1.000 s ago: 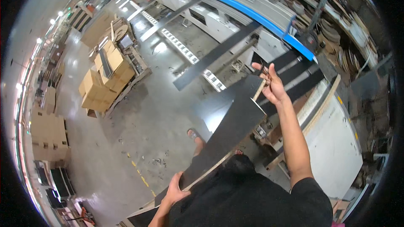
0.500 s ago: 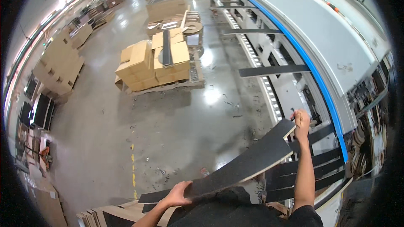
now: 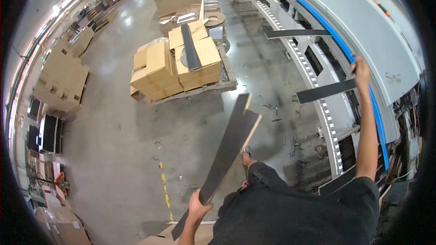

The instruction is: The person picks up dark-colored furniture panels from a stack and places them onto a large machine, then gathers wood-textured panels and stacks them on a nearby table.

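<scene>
My left hand [image 3: 198,206] is closed around a long dark board [image 3: 227,149] with a pale cut edge and a notch at its far end. The board slants up and away over the floor, left of my body. My right arm reaches out to the machine on the right. There my right hand [image 3: 362,72], its fingers curled, is at the blue strip [image 3: 334,31] along the machine's edge. What the fingers hold, if anything, is too small to make out. Just below that hand, a dark board strip [image 3: 324,91] juts out from the machine.
Cardboard boxes [image 3: 156,70] stand on a pallet ahead, with a dark strip [image 3: 190,47] lying on top. More dark strips [image 3: 297,33] stick out along the long white machine [image 3: 381,50]. Scraps litter the floor beside it. A large cardboard stack [image 3: 61,79] stands far left.
My right hand has left the board's notched end and moved to the blue strip. The board now hangs from my left hand alone, its far end swung left and away. My view has shifted.
</scene>
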`<move>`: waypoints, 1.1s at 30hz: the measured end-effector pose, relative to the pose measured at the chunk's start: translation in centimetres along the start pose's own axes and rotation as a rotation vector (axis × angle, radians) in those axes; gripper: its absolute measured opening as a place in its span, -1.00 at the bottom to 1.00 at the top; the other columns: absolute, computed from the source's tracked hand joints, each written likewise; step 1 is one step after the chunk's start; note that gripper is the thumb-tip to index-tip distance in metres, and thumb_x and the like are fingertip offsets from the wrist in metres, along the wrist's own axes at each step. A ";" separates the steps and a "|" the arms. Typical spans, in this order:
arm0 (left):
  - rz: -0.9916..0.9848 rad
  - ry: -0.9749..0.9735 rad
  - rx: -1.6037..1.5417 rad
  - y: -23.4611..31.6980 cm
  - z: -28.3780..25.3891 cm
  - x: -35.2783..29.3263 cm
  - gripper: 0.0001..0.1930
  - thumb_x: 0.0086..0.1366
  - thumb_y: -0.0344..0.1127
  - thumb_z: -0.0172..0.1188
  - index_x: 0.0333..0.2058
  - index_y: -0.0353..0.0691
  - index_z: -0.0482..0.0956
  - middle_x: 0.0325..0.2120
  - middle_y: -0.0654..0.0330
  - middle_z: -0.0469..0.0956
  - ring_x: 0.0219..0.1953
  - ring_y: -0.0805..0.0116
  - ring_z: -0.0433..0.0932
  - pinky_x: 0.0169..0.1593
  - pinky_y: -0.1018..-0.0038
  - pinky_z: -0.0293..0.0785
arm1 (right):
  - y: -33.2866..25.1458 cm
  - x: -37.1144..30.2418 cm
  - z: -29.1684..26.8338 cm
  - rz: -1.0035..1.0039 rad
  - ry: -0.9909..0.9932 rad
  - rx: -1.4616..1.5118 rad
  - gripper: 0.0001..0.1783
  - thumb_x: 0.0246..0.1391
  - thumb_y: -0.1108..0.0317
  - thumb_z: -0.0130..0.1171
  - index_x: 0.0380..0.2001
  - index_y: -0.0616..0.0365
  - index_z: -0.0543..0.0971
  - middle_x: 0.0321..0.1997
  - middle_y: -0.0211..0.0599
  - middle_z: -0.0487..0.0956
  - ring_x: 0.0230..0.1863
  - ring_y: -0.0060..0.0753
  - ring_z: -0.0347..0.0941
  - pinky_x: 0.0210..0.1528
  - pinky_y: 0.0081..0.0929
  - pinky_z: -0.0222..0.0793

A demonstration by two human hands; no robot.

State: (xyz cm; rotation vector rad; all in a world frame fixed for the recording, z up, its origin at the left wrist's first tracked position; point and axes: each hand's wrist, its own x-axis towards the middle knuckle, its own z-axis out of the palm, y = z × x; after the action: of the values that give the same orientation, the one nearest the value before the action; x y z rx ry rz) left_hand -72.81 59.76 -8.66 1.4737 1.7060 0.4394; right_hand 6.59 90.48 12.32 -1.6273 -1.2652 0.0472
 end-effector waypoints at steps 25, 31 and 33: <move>-0.119 -0.107 -0.158 8.1 -19.9 49.8 0.01 0.01 -0.02 0.63 0.33 -0.45 0.35 0.17 -0.12 0.55 0.23 0.09 0.52 0.31 0.24 0.39 | -23.6 -13.2 71.1 0.655 -1.307 1.226 0.15 0.14 -0.10 0.47 0.55 0.12 0.04 0.43 -0.31 0.44 0.41 -0.29 0.31 0.36 -0.24 0.35; -0.162 -0.127 -0.197 10.9 -22.9 63.7 0.05 0.00 0.10 0.62 0.31 -0.47 0.36 0.15 -0.18 0.57 0.20 0.00 0.57 0.29 0.23 0.44 | -23.4 -9.4 81.1 0.665 -1.215 1.039 -0.31 0.37 -0.10 0.21 0.36 0.14 0.47 0.38 -0.38 0.54 0.35 -0.38 0.36 0.44 -0.28 0.21; -0.181 -0.096 -0.136 13.0 -24.0 68.2 0.07 -0.02 0.10 0.63 0.32 -0.46 0.34 0.16 -0.20 0.56 0.20 -0.03 0.56 0.28 0.21 0.44 | -23.7 -6.4 84.4 0.691 -1.156 1.083 -0.25 0.33 -0.16 0.25 0.32 0.22 0.47 0.29 -0.29 0.57 0.32 -0.38 0.37 0.39 -0.28 0.27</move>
State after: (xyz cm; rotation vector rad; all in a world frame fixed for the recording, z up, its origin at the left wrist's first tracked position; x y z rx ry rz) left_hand -81.14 132.72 -8.84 1.2131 1.6813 0.3730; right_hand -60.57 140.80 -13.68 -0.8787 -0.9897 1.9494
